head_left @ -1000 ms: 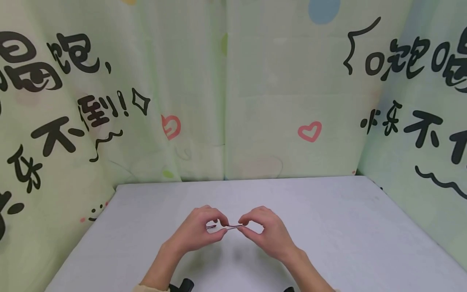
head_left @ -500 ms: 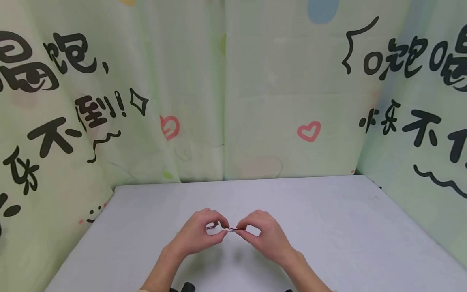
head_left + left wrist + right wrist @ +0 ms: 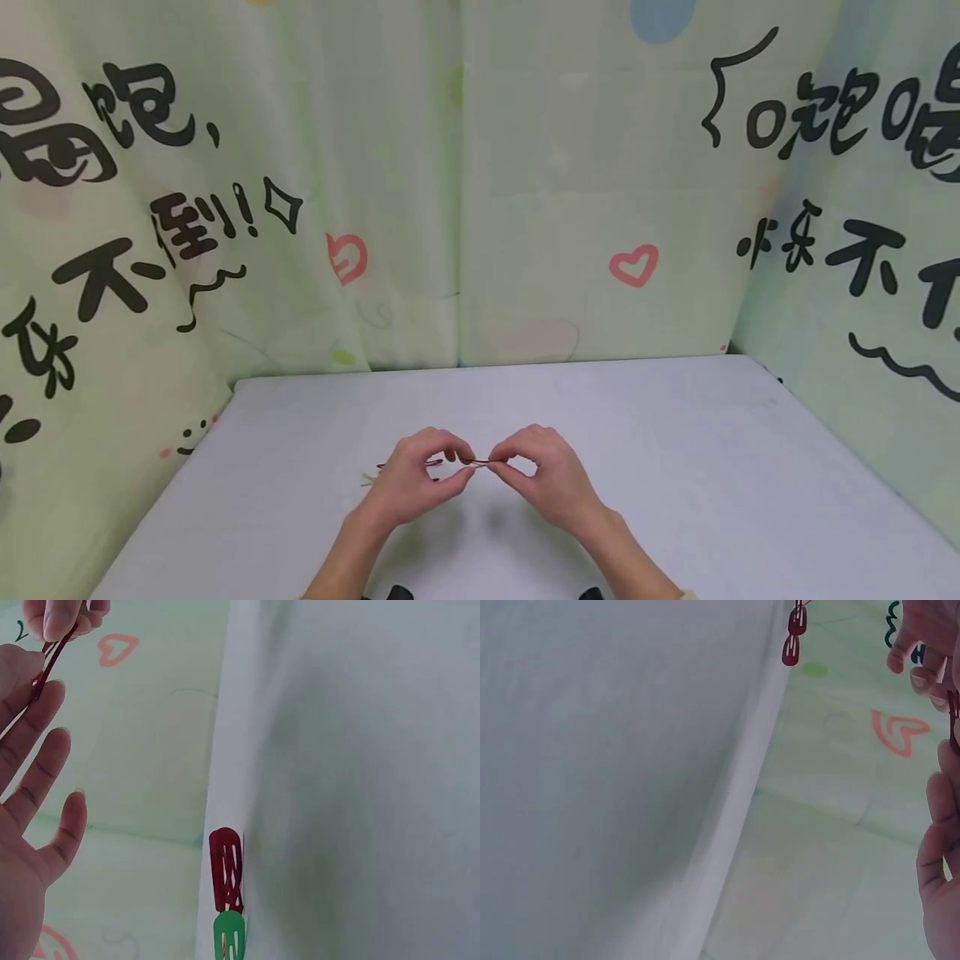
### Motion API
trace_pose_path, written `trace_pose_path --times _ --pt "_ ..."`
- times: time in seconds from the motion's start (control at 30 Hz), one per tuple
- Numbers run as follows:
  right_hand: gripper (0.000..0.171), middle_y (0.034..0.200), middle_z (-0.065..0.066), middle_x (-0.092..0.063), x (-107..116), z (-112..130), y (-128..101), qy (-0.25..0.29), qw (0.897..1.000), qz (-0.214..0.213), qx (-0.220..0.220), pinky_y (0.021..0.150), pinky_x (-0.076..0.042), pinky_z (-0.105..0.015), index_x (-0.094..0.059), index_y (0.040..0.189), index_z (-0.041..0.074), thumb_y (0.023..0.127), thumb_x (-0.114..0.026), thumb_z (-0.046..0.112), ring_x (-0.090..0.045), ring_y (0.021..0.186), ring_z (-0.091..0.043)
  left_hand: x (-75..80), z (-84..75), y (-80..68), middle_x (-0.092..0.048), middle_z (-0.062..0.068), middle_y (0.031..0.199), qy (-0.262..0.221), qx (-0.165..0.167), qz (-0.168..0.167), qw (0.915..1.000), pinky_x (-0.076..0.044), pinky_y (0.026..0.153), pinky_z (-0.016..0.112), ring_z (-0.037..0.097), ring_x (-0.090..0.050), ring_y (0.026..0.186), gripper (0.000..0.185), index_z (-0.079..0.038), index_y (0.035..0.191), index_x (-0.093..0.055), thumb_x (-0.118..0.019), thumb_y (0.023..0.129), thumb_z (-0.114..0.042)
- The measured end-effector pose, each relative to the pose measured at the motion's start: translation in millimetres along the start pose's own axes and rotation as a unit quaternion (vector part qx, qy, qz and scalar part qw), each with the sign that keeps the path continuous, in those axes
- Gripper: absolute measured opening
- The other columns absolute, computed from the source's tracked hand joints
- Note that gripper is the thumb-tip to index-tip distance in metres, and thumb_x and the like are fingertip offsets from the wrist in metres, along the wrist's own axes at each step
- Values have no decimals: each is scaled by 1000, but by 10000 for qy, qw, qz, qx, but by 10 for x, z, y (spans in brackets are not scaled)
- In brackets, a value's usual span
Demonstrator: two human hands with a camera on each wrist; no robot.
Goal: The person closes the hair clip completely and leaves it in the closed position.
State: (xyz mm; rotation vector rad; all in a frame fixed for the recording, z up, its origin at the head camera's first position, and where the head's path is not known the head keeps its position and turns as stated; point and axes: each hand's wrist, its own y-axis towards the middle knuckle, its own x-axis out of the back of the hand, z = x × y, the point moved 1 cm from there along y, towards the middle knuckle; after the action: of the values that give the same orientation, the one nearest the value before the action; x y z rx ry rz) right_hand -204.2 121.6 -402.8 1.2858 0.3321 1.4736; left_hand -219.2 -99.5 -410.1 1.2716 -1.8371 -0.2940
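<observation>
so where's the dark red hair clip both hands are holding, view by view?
Head: low centre, the dark red hair clip spans between left hand and right hand, above the table.
Left wrist: top left corner, clip running from the left fingers up to the right fingertips.
Right wrist: far right edge, only a sliver shows.
Shared landmark: pink heart on the curtain.

Over the near middle of the flat pale grey bench (image 3: 675,467), the left hand (image 3: 416,483) and right hand (image 3: 551,483) meet, left of centre and right of centre. Between them runs the thin dark red hair clip (image 3: 468,462), one end in each hand's fingers (image 3: 517,457). The pale green printed fabric backdrop (image 3: 525,208) stands behind and along both sides of the bench.
</observation>
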Motion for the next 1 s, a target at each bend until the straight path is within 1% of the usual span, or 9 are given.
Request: trace_pose_path --times 0.13,0.23,0.4,0.57,0.7,0.8,0.93,1.0 --pt "23 83 15 -70 -17 -4 -1 19 10000 34 -48 71 -47 -31 -76 89 19 79 -83 -1 -63 76 -7 -32 21 -14 -70 -12 86 57 -60 -258 9996 -54 69 34 16 -61 79 21 -17 91 -75 -79 82 1" --pt "22 82 16 -69 -25 -6 1 -24 9999 51 -107 70 -47 -30 -76 89 19 80 -83 0 -61 73 -7 -48 14 -14 -70 -11 84 90 -69 -429 9990 -54 69 32 16 -63 79 22 -16 89 -76 -79 81 4" --pt "22 80 16 -68 -34 -4 0 -148 9997 -76 -183 67 -46 -28 -76 87 19 79 -83 0 -59 70 -6 -71 -15 4 -71 -10 82 138 -53 -653 9978 -54 69 31 15 -65 79 20 -14 87 -77 -79 81 5" --pt "21 78 16 -67 -54 -6 2 -207 9992 -242 -230 66 -46 -28 -76 85 19 78 -83 -1 -59 68 -8 -103 -12 15 -71 -9 81 209 -118 -930 9954 -56 63 36 12 -66 79 20 -13 85 -77 -80 79 6" --pt "20 76 15 -67 -63 -5 6 -233 9988 -303 -302 65 -46 -27 -76 84 17 78 -82 -1 -58 66 -7 -141 5 20 -69 -9 78 335 -221 -1139 9927 -54 59 33 14 -65 75 22 -13 83 -76 -81 76 7" --pt "20 76 15 -67 -59 -6 7 -238 9984 -323 -387 65 -45 -27 -76 84 16 79 -82 -2 -57 66 -5 -171 10 28 -68 -10 77 478 -265 -1205 9912 -51 59 28 13 -63 73 21 -14 82 -76 -81 75 6" --pt "19 78 15 -68 -45 -12 13 -210 9981 -313 -488 65 -47 -29 -77 85 15 79 -82 -2 -57 68 -3 -190 0 37 -67 -11 77 542 -139 -1180 9914 -50 61 27 10 -61 74 20 -14 82 -76 -82 77 4" --pt "18 79 14 -69 -39 -17 16 -217 9980 -293 -511 65 -47 -29 -77 85 15 79 -83 -1 -58 69 -2 -191 -2 35 -67 -11 78 517 -56 -1167 9918 -51 61 28 10 -61 75 19 -14 83 -76 -83 77 4"
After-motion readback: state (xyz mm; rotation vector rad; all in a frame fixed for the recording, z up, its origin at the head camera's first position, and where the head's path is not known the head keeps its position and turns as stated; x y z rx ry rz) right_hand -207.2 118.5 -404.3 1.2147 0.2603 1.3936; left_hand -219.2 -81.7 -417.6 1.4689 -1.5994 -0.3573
